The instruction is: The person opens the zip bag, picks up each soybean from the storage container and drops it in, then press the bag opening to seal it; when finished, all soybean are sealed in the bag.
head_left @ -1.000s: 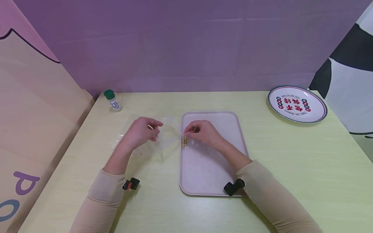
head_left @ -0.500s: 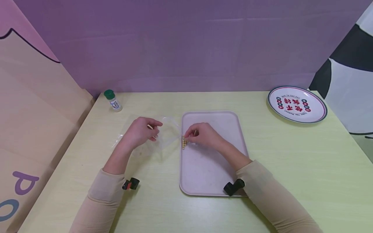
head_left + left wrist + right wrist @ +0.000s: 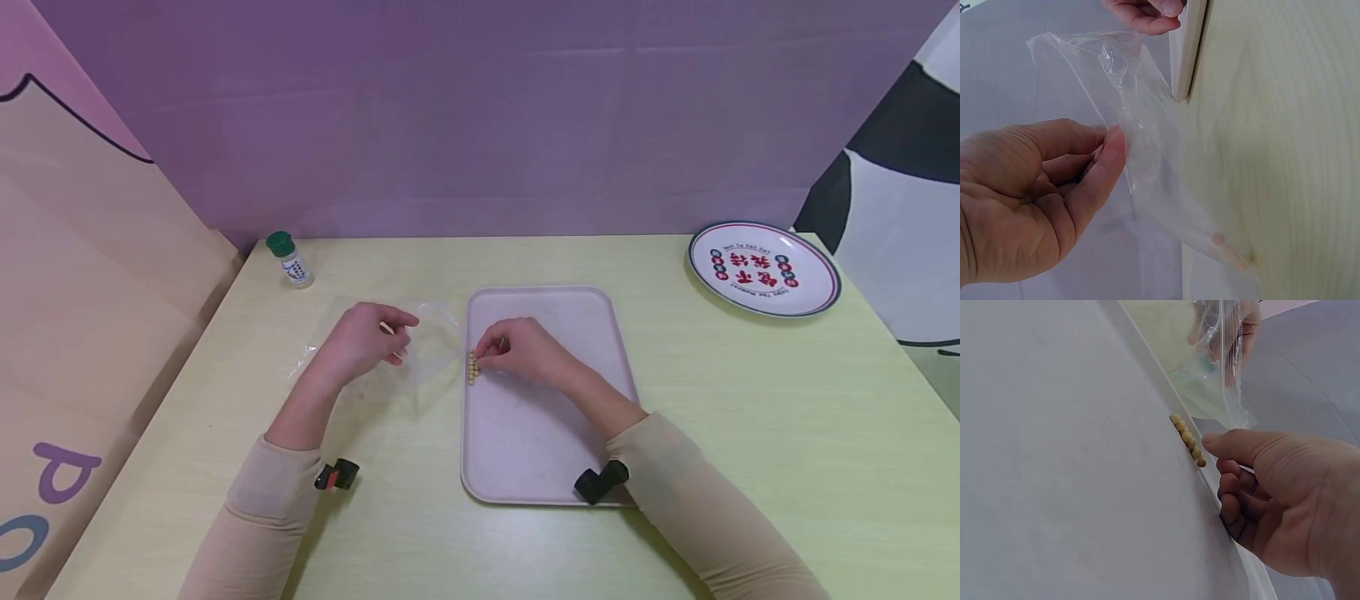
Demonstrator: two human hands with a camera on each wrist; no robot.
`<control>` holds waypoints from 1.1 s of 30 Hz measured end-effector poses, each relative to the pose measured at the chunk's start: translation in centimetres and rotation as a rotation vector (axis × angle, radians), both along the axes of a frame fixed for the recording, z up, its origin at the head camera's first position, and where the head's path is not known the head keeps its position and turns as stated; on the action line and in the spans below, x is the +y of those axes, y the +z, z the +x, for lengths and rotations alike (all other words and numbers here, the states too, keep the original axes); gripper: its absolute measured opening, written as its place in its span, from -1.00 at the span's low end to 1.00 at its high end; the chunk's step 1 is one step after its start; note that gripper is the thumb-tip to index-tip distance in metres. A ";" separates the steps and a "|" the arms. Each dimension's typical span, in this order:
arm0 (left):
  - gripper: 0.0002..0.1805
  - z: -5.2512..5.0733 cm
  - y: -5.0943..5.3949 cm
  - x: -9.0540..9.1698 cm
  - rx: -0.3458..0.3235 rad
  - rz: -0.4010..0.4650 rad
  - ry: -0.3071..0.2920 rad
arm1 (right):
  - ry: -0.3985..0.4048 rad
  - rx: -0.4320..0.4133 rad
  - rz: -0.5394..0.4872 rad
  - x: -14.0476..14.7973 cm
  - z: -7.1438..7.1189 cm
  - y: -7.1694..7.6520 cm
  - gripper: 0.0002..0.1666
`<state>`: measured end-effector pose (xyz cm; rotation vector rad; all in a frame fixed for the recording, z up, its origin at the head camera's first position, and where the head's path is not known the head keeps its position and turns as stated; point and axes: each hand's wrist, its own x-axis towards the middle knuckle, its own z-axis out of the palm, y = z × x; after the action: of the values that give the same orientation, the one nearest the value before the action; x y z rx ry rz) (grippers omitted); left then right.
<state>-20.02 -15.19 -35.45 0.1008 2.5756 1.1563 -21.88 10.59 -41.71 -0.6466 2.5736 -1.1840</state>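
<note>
My left hand (image 3: pixel 369 340) pinches a clear plastic zip bag (image 3: pixel 1166 181) between thumb and fingers. The bag hangs over the table left of the tray; a few small round yellowish pieces (image 3: pixel 1218 239) show through its lower end. Dried yellow beans, likely soybeans (image 3: pixel 1188 439), lie in a short, tight row along the left rim of a pale tray (image 3: pixel 547 450). My right hand (image 3: pixel 525 350) is over that rim, its fingertips at the beans. In the right wrist view its thumb reaches beside the row and other fingers are curled; whether a bean is between them is hidden.
A small green-capped shaker bottle (image 3: pixel 291 260) stands at the table's back left. An oval white plate (image 3: pixel 765 268) with red and dark lettering lies at the back right. A purple cloth (image 3: pixel 487 117) hangs behind the table (image 3: pixel 750 417).
The right hand has shifted slightly down and right, from near the bag's edge to the beans, and fewer beans show beside its fingers. The left hand and bag have hardly moved.
</note>
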 end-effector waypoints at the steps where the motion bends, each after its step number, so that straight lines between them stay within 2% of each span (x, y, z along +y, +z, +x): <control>1: -0.66 0.0 0.0 0.0 0.000 0.000 0.000 | 0.002 0.000 0.003 0.0 0.0 0.0 -0.93; 33: -0.66 -0.2 -0.3 0.1 0.009 0.007 -0.013 | 0.030 0.026 0.044 0.0 -0.2 -0.4 -0.91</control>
<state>-20.17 -15.11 -35.71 0.1244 2.5749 1.1635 -22.06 10.58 -42.09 -0.6936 2.5940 -1.1138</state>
